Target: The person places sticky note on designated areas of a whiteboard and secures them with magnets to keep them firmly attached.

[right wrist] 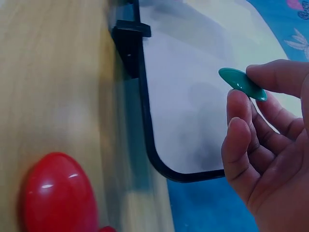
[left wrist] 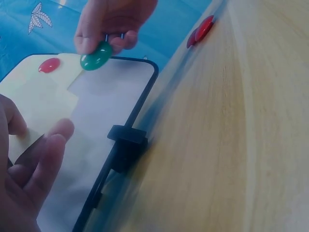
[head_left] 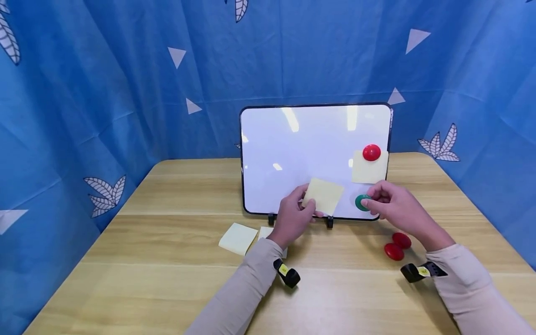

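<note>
Here, the left hand pinched a yellow note before the lower part of the whiteboard, while the right hand pinched a green magnet near its lower right corner. Higher up, a red magnet overlapped a second note; the desk carried two loose red magnets and two pale notes.

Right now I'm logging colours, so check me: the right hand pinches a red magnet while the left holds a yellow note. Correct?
Only the colour is wrong: the right hand pinches a green magnet, as the right wrist view shows.
</note>
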The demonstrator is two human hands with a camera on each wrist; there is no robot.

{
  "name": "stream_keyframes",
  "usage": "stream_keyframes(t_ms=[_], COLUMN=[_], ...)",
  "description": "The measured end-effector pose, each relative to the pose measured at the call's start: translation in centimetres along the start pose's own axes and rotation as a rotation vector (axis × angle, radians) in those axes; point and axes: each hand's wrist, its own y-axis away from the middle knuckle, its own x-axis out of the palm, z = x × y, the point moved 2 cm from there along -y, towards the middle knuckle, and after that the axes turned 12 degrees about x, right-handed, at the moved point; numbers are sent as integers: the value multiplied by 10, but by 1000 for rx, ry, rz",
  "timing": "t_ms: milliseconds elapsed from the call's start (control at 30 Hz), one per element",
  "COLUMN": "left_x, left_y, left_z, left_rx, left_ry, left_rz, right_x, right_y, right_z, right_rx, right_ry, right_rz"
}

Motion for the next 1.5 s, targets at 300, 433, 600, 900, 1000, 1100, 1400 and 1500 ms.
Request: stream_keyframes(t_ms=[300, 433, 600, 900, 1000, 1100, 1400, 1500], left_x=[2, 4, 9, 19, 17, 15, 21, 24], left_y=[-4, -3, -2, -11, -15, -19, -24, -25], left_z=[1, 2, 5, 0, -2, -5, -5, -3], left_rx=[-13, -28, -35, -27, -50, -67, -120, -124], left_ry=[-74, -70, -83, -119, -126, -127, -19, -13], left_rz=[-69, -71, -47, -12, -26, -44, -79, -105], right_x=[-12, -15, -18, -25, -23, -20, -10, -6], right_y=[-4, -7, -9, -14, -16, -18, -17, -17], right_z=[2, 5, 12, 13, 13, 15, 25, 27], right_rx=[-19, -30, -47, -59, -70, -88, -75, -68], right_ry=[4, -10, -34, -61, -96, -144, -224, -221], right_rz=[-30, -52, -87, -136, -135, -129, -204, -203])
